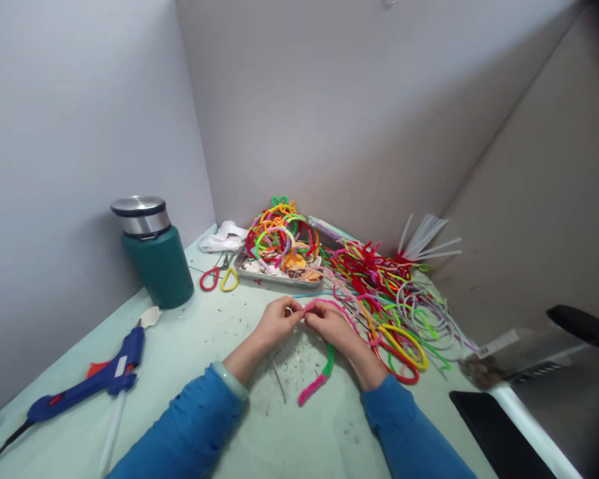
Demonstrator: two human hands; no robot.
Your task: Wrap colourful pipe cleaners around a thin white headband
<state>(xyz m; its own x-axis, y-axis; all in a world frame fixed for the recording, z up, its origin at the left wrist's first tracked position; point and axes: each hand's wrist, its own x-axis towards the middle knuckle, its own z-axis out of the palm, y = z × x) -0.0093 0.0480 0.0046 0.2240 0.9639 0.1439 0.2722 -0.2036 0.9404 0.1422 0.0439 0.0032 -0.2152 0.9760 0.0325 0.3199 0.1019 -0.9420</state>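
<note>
My left hand (277, 322) and my right hand (333, 327) meet over the middle of the table, fingertips nearly touching. Both are closed in a pinch on a pink pipe cleaner (340, 307), which arcs over the back of my right hand. Below my right palm, a fuzzy piece, green at the top and pink at its lower end (311, 390), curves down over the table; my hand hides its upper part. A thin grey stick (279, 381) lies below my hands among small dark scraps.
A metal tray (279, 282) holds rings of twisted pipe cleaners and scraps. Loose pipe cleaners (364, 269) heap to its right, beside red-and-yellow-handled scissors (404, 346). Another pair of scissors (219, 278), a green bottle (160, 266) and a blue glue gun (100, 379) are left. A black object (499, 432) lies right.
</note>
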